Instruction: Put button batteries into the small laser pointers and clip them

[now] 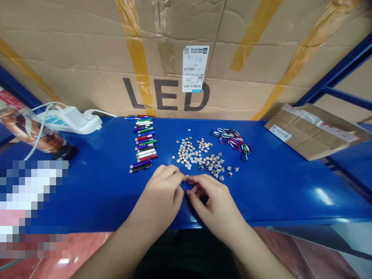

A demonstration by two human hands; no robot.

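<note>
Your fingers (178, 174) curl inward, the tips of your left hand (158, 195) and right hand (215, 207) nearly meeting; whether they pinch anything, I cannot tell. Just ahead lies a loose heap of flat round silver button cells (186, 153), beside small silver metal fittings (214, 166). Multicoloured metal carabiners (231, 141) and a row of slim coloured metal penlights (143, 141) flank them on the glossy blue tabletop (261, 186).
</note>
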